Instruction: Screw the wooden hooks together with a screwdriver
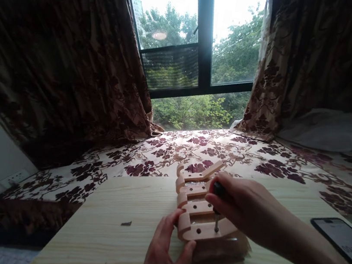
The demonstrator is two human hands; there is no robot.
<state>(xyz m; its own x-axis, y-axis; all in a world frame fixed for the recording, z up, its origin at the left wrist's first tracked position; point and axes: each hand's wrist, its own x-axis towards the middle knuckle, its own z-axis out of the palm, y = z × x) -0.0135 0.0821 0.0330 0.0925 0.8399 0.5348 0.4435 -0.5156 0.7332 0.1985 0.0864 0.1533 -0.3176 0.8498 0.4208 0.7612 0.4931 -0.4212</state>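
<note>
A light wooden rack (194, 206) with several crossbars and raised curved ends lies on the pale wooden board (112, 210). Dark screws or holes dot its bars. In my right hand (235, 199) is a screwdriver (219, 190) with a black handle, its shaft pointing down at the right hole of the nearest bar. My left hand (167, 251) grips the rack's near left corner, fingers at the curved end and thumb at the front edge. One loose dark screw (126, 223) lies on the board left of the rack.
A phone (340, 240) showing a timer lies at the right, beside my right forearm. Behind the board is a floral cloth (160, 151), with curtains (105, 74) and a window beyond. A white plastic bag (327, 129) rests at the back right.
</note>
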